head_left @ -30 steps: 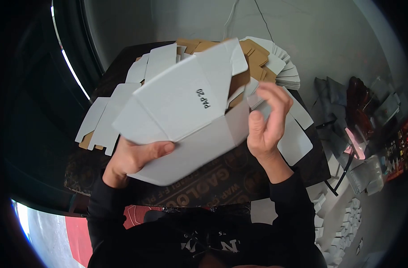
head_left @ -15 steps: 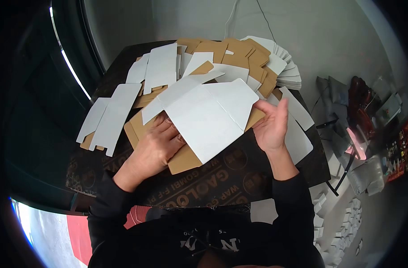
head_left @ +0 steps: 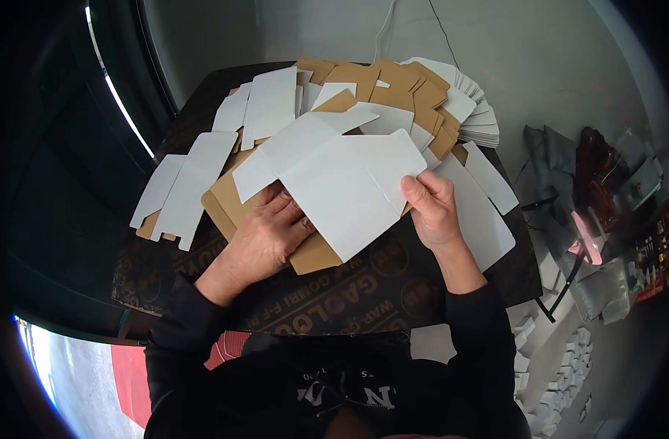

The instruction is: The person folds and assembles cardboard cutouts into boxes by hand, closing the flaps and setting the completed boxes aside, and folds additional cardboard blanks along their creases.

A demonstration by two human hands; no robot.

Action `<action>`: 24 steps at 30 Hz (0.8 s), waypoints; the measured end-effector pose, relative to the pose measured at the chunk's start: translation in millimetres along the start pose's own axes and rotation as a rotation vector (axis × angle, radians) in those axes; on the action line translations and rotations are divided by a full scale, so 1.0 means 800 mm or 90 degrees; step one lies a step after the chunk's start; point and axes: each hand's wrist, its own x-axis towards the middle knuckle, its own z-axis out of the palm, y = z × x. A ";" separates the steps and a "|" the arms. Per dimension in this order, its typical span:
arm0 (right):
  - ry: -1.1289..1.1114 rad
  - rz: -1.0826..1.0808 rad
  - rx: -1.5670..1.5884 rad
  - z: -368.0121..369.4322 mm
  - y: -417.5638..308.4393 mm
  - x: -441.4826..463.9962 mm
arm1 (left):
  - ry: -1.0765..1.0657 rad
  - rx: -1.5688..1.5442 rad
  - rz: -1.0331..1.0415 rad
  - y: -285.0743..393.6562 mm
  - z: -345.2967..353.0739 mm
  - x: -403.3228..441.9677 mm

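Observation:
A partly folded cardboard box blank [head_left: 341, 197], white outside and brown inside, lies at an angle in front of me over the dark table. My right hand [head_left: 433, 208] pinches its right edge, thumb on top of the white flap and fingers underneath. At its left side, my left hand [head_left: 268, 230] is closed against the brown inner panel [head_left: 224, 205], its fingers curled. The white panel's edge hides those fingertips. One white flap of the blank reaches up toward the heap of other blanks behind it.
Flat box blanks [head_left: 184, 183] lie on the table [head_left: 371, 282] at left. Behind is a heap of brown and white blanks [head_left: 400, 84], with a white stack [head_left: 480, 128] at its right. More blanks [head_left: 470, 212] lie right. White pieces [head_left: 565, 380] are on the floor.
My right hand has gone from open fingers beside the blank to a pinch on its right edge, thumb now on top. My left hand stays at the brown panel. The view has shifted slightly.

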 end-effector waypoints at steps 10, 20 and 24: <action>0.052 -0.022 0.113 -0.004 0.003 0.004 | 0.053 -0.117 0.023 0.008 0.003 0.005; 0.011 -0.090 -0.030 0.030 -0.007 -0.003 | 0.135 -0.529 -0.172 -0.004 0.012 -0.003; -0.083 -0.124 -0.163 0.035 -0.004 -0.005 | 0.148 -0.816 -0.403 -0.016 0.013 -0.013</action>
